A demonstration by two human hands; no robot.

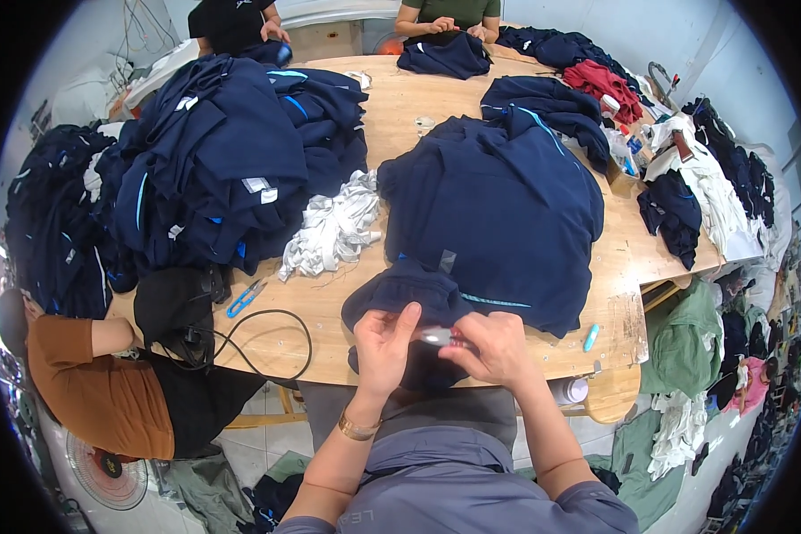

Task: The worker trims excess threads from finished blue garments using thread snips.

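Observation:
A navy garment [405, 294] lies gathered at the table's near edge, under and between my hands. My left hand [383, 351] grips it, thumb raised and fingers curled into the cloth. My right hand [492, 347] is closed around a small tool with a pale, shiny end [436, 336] and a bit of red by the fingers; blur hides its exact kind. The tool's end points toward my left thumb. Just beyond lies a large navy garment pile [494, 205] with light blue trim.
More navy garments [214, 151] are heaped at left, beside white fabric strips [334, 222]. Blue thread snips [245, 298], a black cable [307, 343] and a black cap [173, 303] are near a seated person in brown [107, 392]. A teal object [591, 338] lies at right. Two people work across the table.

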